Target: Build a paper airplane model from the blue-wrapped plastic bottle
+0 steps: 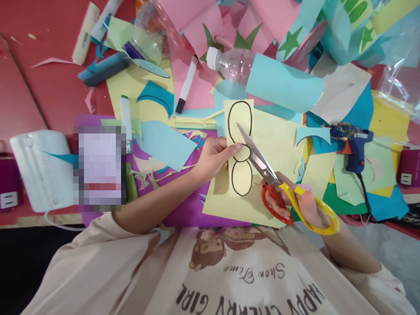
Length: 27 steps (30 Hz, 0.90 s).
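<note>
Left hand [215, 158]: fingers curled, thumb pinching a pale yellow paper strip [243, 178] at its middle, where two loops are drawn in black. The strip is held upright just above a larger yellow sheet [278, 140], in front of the chest.

Right hand [303, 205]: fingers through the red and yellow handles of the scissors [262, 166], gripped firmly. The blades lie across the strip's right edge with the tip at the upper loop (whether paper sits between the blades cannot be told).

Nearby: blue glue gun [352, 140] to the right, clear plastic bottle [232, 63] and marker [187, 85] beyond the strip, all among coloured paper scraps.
</note>
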### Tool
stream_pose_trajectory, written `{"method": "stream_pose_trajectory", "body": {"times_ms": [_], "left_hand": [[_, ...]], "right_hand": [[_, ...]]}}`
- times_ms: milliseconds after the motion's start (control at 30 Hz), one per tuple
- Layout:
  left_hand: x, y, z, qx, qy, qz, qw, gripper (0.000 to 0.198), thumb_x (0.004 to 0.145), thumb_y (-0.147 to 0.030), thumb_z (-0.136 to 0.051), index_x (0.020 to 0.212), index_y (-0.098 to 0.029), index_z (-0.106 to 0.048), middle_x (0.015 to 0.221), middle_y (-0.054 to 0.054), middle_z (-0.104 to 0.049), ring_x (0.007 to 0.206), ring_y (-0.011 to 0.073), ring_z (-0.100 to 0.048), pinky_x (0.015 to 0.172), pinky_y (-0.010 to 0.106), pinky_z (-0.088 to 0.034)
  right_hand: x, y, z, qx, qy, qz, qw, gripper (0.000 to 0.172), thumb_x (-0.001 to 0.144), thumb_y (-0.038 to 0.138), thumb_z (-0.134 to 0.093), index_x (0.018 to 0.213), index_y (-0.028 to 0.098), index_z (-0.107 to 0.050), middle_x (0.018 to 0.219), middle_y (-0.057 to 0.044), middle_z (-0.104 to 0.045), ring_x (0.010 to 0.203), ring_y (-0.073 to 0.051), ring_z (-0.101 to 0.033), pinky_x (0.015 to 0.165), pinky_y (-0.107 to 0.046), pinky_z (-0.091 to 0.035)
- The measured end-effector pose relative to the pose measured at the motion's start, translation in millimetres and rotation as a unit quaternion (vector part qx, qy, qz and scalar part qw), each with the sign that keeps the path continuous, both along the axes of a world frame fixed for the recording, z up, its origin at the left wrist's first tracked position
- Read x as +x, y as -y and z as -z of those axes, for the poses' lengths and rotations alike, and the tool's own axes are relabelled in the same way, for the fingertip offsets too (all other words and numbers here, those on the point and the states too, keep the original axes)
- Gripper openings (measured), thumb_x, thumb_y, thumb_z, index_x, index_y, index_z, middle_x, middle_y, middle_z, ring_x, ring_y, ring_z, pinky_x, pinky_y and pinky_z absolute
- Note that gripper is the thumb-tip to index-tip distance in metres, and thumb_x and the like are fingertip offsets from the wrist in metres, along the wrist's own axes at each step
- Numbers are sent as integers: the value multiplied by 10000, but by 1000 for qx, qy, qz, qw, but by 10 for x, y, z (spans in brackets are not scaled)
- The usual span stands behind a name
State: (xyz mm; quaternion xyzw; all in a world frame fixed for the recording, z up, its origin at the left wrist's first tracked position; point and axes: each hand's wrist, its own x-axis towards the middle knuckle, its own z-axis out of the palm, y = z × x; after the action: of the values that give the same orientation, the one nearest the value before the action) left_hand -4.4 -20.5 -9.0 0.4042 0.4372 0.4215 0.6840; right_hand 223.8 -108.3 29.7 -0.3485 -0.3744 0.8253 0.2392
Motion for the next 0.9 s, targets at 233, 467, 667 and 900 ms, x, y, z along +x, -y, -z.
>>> {"method": "stream_pose_trajectory", "body": {"times_ms": [233, 467, 667, 900], "left_hand": [[-2, -4, 8, -10, 2, 7, 1000, 428, 683, -563, -758, 517, -182, -651, 447, -5, -592, 347, 101, -498, 330, 228, -378], [4, -19, -41, -19, 14, -14, 1000, 415, 649, -499, -790, 464, -173, -612, 426, -7, -566, 366, 95, -479, 349, 223, -355], [-8, -11, -18, -14, 15, -6, 1000, 399, 673, -462, -778, 465, -171, -602, 424, -13, -548, 375, 90, -465, 360, 219, -336], [-11, -4, 4, -3, 7, -4, 1000, 397, 692, -457, -767, 470, -172, -601, 439, -12, -556, 391, 88, -480, 371, 215, -362]], "right_hand": [[-42, -39, 19, -2, -2, -3, 1000, 781, 724, 884, -396, 1207, 271, -441, 716, 62, -459, 388, -39, -299, 342, -217, -269], [-14, -20, 21, -11, -10, -6, 1000, 793, 714, 888, -402, 1204, 267, -459, 741, 53, -468, 385, -35, -304, 339, -217, -250], [2, -21, 11, -13, -13, -7, 1000, 707, 775, 834, -412, 1204, 274, -462, 723, 56, -458, 392, -35, -295, 352, -220, -253], [-18, -26, 9, -14, -12, 0, 1000, 701, 771, 821, -448, 1195, 262, -446, 668, 71, -443, 383, -38, -275, 338, -209, -263]]}}
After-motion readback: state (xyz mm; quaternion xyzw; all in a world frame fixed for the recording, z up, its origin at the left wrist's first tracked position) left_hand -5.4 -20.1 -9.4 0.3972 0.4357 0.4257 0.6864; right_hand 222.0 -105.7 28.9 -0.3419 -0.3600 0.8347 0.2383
